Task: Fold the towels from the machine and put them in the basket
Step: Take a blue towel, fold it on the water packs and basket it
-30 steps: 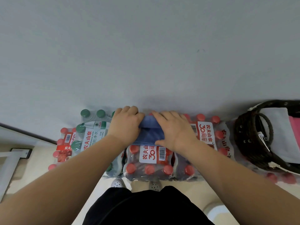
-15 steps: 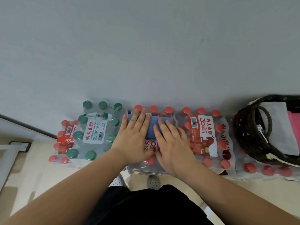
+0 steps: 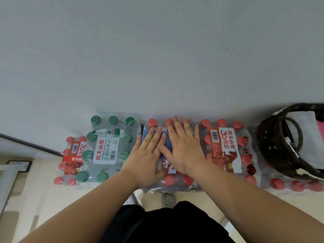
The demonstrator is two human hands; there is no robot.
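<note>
A small folded blue towel [image 3: 147,137] lies on top of a shrink-wrapped pack of red-capped water bottles [image 3: 169,180] against the wall. My left hand [image 3: 147,155] lies flat on it with straight fingers, pressing its left part. My right hand [image 3: 182,146] lies flat beside it, fingers straight, covering the towel's right part and reaching the far caps. Most of the towel is hidden under both hands. A dark woven basket [image 3: 273,148] stands at the far right, holding a folded white towel [image 3: 305,137] and a pink one [image 3: 320,126].
A green-capped bottle pack [image 3: 107,149] sits left of my hands and another red-capped pack [image 3: 226,148] to the right. A lower red-capped pack [image 3: 71,160] lies at far left. The grey wall [image 3: 157,58] rises right behind. A white frame leg [image 3: 10,174] stands at the left edge.
Both hands went from gripping the bunched towel to lying flat on it. They have since slid farther toward the wall, the right hand most.
</note>
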